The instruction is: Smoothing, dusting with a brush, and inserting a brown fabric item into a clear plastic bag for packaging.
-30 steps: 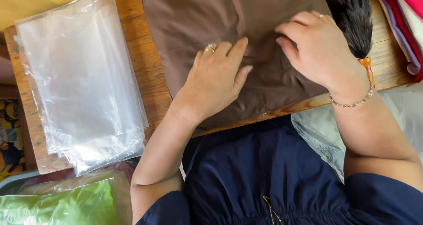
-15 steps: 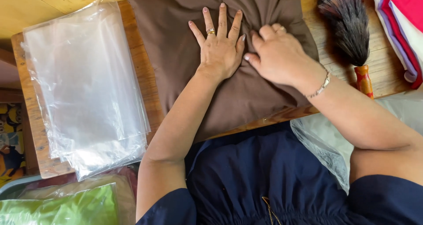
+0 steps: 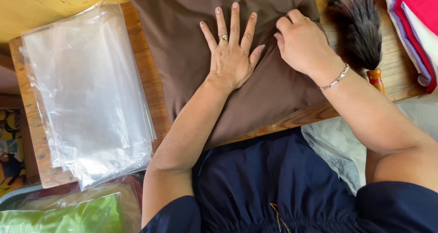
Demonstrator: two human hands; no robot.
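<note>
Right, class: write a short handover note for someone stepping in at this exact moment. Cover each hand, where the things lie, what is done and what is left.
Left hand: flat, fingers spread, pressing the folded brown cloth.
Right hand: curled on the cloth's right part, knuckles down; whether it pinches fabric is unclear.
Things: cloth lies on the wooden table; stack of clear plastic bags to its left; feather duster to its right.
Done: cloth folded.
Left: cloth not bagged yet.
</note>
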